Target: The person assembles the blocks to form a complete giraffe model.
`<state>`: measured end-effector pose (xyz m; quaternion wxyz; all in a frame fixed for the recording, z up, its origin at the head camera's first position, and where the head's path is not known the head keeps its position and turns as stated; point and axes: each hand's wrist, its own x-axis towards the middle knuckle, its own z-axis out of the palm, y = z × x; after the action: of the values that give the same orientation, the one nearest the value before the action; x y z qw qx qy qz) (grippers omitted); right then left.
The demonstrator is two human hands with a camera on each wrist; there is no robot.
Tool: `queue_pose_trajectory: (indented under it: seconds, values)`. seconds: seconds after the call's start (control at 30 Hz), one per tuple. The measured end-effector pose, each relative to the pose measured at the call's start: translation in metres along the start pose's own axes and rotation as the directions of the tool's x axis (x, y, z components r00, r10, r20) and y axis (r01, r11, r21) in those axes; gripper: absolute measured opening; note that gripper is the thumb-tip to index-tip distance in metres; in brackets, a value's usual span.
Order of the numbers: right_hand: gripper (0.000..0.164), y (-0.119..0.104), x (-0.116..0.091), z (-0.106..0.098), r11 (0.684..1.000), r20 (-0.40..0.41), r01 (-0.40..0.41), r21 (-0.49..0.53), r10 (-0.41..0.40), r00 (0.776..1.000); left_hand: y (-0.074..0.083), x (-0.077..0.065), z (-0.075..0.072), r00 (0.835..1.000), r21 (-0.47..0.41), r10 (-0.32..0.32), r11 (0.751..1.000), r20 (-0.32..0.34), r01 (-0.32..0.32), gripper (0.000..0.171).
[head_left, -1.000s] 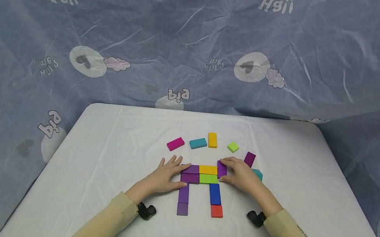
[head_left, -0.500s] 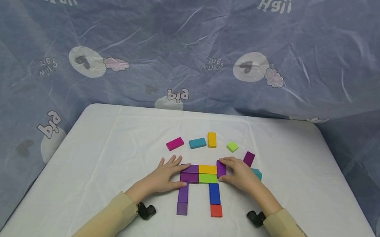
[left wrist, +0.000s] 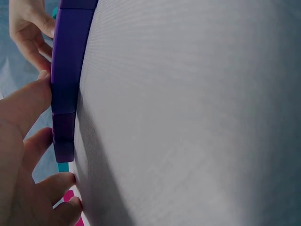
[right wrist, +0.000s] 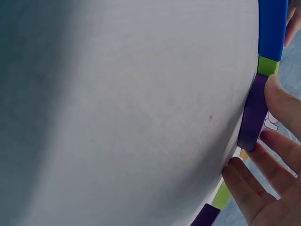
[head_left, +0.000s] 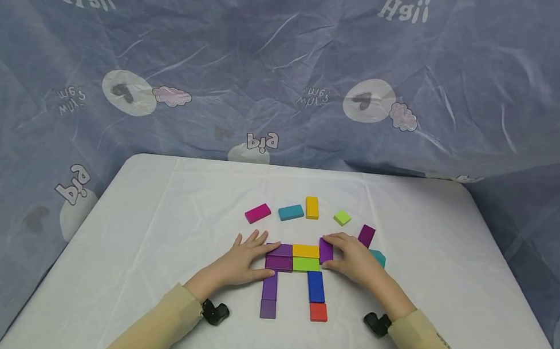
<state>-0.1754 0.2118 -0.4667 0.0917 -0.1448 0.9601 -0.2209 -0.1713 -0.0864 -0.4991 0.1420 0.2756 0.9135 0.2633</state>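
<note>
In the head view, my right hand [head_left: 355, 259] pinches a purple block [head_left: 326, 251] between thumb and fingertips, at the right end of a flat block figure. That block stands lengthwise against a yellow block [head_left: 306, 251] and a lime green block [head_left: 306, 264]. My left hand [head_left: 241, 261] lies spread at the figure's left end. Its index finger touches the upper purple block [head_left: 283, 250] and its thumb the top of a purple column [head_left: 270, 287]. Between them lies a darker purple block [head_left: 278, 263]. A blue block [head_left: 316, 287] and a red block [head_left: 318, 312] form the right column.
Beyond the figure lie loose blocks: magenta [head_left: 257, 213], teal [head_left: 291, 212], yellow [head_left: 312, 207] and lime green [head_left: 342, 218]. A dark purple block [head_left: 366, 236] and another teal block [head_left: 378, 258], partly hidden, lie behind my right hand. A white cloth covers the table [head_left: 178, 203].
</note>
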Motion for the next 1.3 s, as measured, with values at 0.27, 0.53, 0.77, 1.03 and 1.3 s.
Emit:
queue_pose_trajectory:
  seconds: [0.27, 0.53, 0.77, 1.03, 1.3]
  values:
    - [0.065, 0.000, 0.001, 0.001, 1.000, -0.005, -0.004, -0.002, 0.004, 1.000, 0.000, 0.000, -0.001, 1.000, -0.002, 0.001, 1.000, 0.001, -0.001, 0.066]
    - [0.065, 0.001, 0.002, 0.001, 1.000, -0.012, -0.007, 0.006, 0.007, 1.000, 0.000, 0.000, -0.002, 1.000, -0.003, -0.004, 1.000, 0.001, 0.004, 0.066]
    - [0.064, 0.006, 0.000, -0.004, 1.000, -0.059, -0.001, 0.026, 0.003, 0.998, 0.000, 0.000, -0.001, 1.000, -0.007, 0.000, 1.000, 0.005, 0.000, 0.065]
    - [0.053, 0.027, 0.004, -0.035, 0.995, -0.208, -0.092, -0.047, 0.080, 0.975, -0.002, -0.001, 0.000, 1.000, -0.005, 0.007, 1.000, -0.006, -0.007, 0.066]
    - [0.071, 0.051, 0.006, -0.039, 0.963, -0.059, -0.267, -0.038, 0.264, 0.963, -0.001, 0.000, -0.001, 1.000, -0.002, 0.006, 1.000, 0.004, -0.006, 0.066]
